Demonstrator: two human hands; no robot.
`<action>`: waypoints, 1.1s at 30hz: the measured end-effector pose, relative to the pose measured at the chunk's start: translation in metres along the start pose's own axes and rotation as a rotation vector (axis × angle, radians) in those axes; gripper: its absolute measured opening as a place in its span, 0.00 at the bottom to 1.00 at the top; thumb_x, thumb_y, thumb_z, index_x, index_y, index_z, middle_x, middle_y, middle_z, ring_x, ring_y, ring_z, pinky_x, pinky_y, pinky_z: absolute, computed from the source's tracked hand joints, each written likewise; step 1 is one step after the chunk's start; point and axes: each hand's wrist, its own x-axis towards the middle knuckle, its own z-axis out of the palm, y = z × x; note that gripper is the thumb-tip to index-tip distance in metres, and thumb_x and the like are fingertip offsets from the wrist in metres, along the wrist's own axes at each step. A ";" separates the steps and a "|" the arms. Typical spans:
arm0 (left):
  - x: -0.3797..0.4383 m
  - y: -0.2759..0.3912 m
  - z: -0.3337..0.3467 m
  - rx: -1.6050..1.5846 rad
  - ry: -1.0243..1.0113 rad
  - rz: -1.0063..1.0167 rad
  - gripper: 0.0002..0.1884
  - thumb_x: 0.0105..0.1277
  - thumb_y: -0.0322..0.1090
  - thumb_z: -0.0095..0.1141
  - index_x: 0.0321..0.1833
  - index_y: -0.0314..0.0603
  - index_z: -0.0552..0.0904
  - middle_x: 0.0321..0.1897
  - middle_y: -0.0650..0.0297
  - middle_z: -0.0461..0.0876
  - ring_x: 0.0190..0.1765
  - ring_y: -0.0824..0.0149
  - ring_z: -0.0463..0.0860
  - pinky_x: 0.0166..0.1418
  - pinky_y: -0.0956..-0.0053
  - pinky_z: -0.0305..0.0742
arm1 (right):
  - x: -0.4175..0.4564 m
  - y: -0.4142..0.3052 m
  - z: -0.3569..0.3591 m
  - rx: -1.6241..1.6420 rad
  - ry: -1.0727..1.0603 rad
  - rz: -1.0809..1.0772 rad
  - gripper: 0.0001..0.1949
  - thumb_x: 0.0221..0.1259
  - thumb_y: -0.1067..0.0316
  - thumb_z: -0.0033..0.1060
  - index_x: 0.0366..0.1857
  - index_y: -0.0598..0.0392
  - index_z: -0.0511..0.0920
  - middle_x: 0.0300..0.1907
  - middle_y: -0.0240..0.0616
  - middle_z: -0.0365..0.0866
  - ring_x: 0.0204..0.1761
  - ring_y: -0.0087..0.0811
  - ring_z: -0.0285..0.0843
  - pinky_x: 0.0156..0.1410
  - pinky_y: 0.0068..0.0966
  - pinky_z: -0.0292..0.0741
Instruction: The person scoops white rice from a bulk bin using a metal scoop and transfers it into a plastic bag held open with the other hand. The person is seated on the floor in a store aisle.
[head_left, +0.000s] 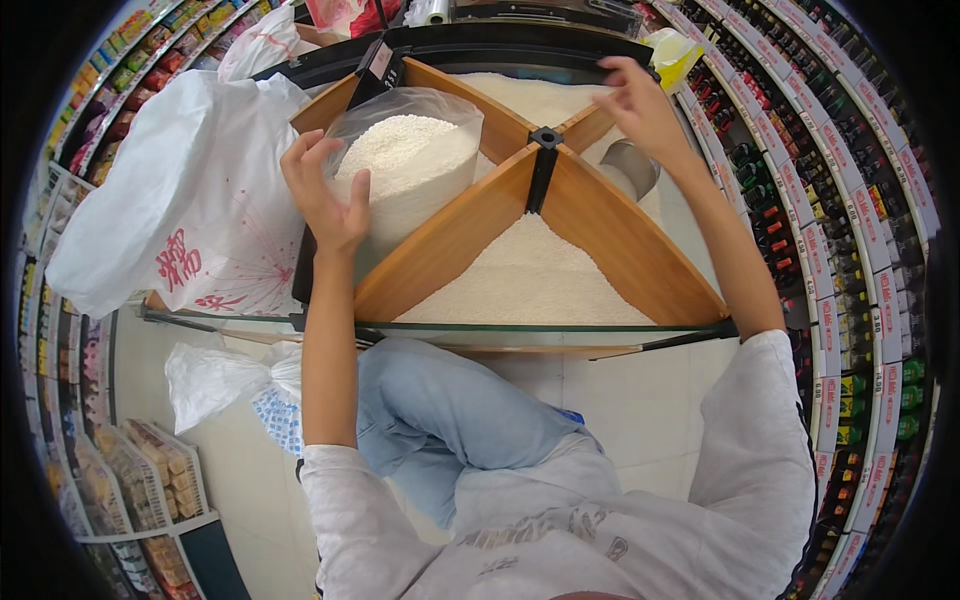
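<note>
Just beside a clear plastic bag of white rice (409, 169), my left hand (326, 184) has its fingers spread and curved; whether it touches the film I cannot tell. The bag stands in the left compartment of a bin with crossed wooden dividers (450, 225). My right hand (637, 105) is raised at the back right, fingers apart, holding nothing, near the bin's black rim (525, 60). Below it a metal scoop (631, 166) rests in the right compartment. Loose rice (525, 277) is heaped in the front compartment, and more grain (540, 97) lies in the back one.
A large white woven sack (187, 195) leans at the bin's left. A tied white plastic bag (225, 375) is below it. The glass front edge (525, 327) crosses above my knee. Shelves of bottles (787, 225) curve along the right; packaged goods (142, 82) line the left.
</note>
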 end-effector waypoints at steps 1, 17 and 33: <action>0.002 0.000 0.000 -0.008 0.014 0.002 0.22 0.59 0.41 0.66 0.52 0.37 0.79 0.56 0.47 0.74 0.60 0.47 0.73 0.67 0.58 0.66 | 0.007 -0.026 0.011 0.209 -0.089 0.089 0.27 0.65 0.53 0.69 0.64 0.52 0.72 0.55 0.46 0.77 0.57 0.42 0.78 0.62 0.37 0.76; 0.007 -0.017 0.016 -0.073 -0.051 -0.168 0.23 0.64 0.25 0.65 0.15 0.37 0.64 0.13 0.60 0.64 0.19 0.63 0.64 0.24 0.66 0.53 | 0.039 -0.103 0.162 0.589 0.044 -0.170 0.20 0.74 0.58 0.60 0.23 0.61 0.75 0.19 0.36 0.68 0.23 0.31 0.62 0.31 0.32 0.63; 0.012 -0.020 0.032 -0.282 0.151 -0.323 0.28 0.74 0.29 0.59 0.15 0.36 0.60 0.11 0.71 0.54 0.18 0.77 0.51 0.24 0.69 0.41 | 0.058 -0.105 0.188 0.913 0.145 -0.042 0.31 0.81 0.52 0.50 0.11 0.52 0.63 0.14 0.19 0.60 0.19 0.12 0.54 0.25 0.21 0.50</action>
